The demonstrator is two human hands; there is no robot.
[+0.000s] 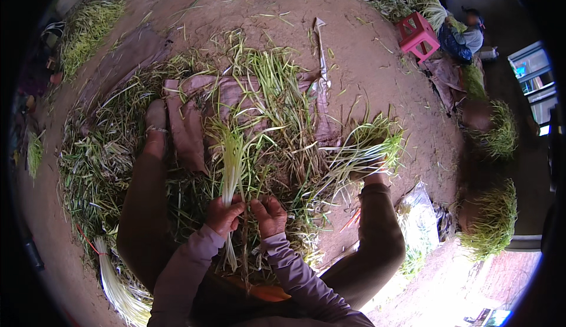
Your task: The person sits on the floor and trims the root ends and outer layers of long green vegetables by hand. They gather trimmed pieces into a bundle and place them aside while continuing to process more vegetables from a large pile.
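My left hand (224, 216) is closed around an upright bundle of white-stemmed greens (231, 168). Their pale yellow-green leaves fan out above the fist, and the white ends stick out below it. Close by on the right, my right hand (269, 216) pinches a single thin stalk (244, 238) between thumb and fingers. Its brownish lower end hangs down between my wrists. Beyond both hands lies a heap of longer, unsorted greens (278, 93) with brown root ends, partly on a pinkish cloth sheet (188, 128). More white-stemmed greens (362, 150) rest over my right foot.
Leafy trimmings (101, 154) pile up around my left leg. A red-tied bundle (115, 278) lies at lower left. Across the dirt floor stand a pink plastic stool (418, 37) and a seated person (464, 37). Several heaps of greens (491, 221) line the right side.
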